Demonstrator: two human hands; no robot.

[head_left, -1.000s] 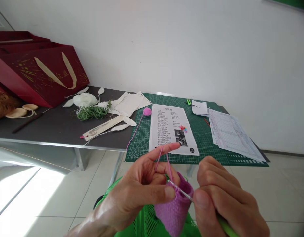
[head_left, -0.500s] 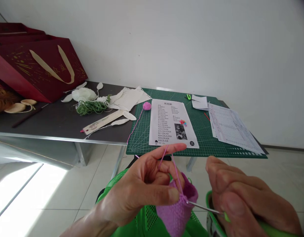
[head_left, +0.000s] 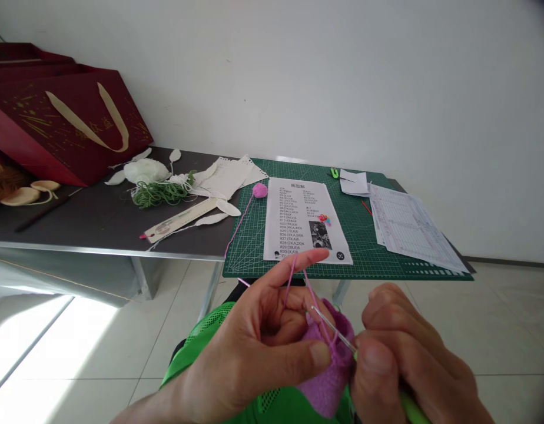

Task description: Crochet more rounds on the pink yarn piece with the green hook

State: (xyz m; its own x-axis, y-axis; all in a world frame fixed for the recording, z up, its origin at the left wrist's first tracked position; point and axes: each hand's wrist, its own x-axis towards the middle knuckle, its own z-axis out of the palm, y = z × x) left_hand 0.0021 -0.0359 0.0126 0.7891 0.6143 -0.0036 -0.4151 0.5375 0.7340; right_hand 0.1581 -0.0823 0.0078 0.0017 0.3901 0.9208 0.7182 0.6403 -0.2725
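The left hand point(head_left: 249, 347) was gripping a soft lilac crocheted piece point(head_left: 329, 383) at its upper edge, holding it in the air over the person's green mesh vest point(head_left: 201, 327), with a pink yarn strand point(head_left: 290, 281) rising across the fingers. The right hand point(head_left: 400, 359) was closed around a steel crochet hook point(head_left: 334, 333), its green handle point(head_left: 411, 406) running out beneath the palm, and the hook's shaft pointed into the top of the piece.

The piece looked light and floppy, likely to give under any squeeze, so the firm place to take hold seemed to be the worked edge, close to the stitches. The thin metal shaft looked stiff and perhaps slippery, which made the handle the safer grip.

The hook's tip was hidden among the fingers and stitches, and the lower part of the piece was partly cut off by the bottom of the view. The stitches themselves were too fine to count (the left thumb covered some of them). The strand ran up past the hand — a fainter line continued toward a pink yarn ball point(head_left: 260, 189) on a green cutting mat point(head_left: 245, 262), though the link between them could not be followed throughout.
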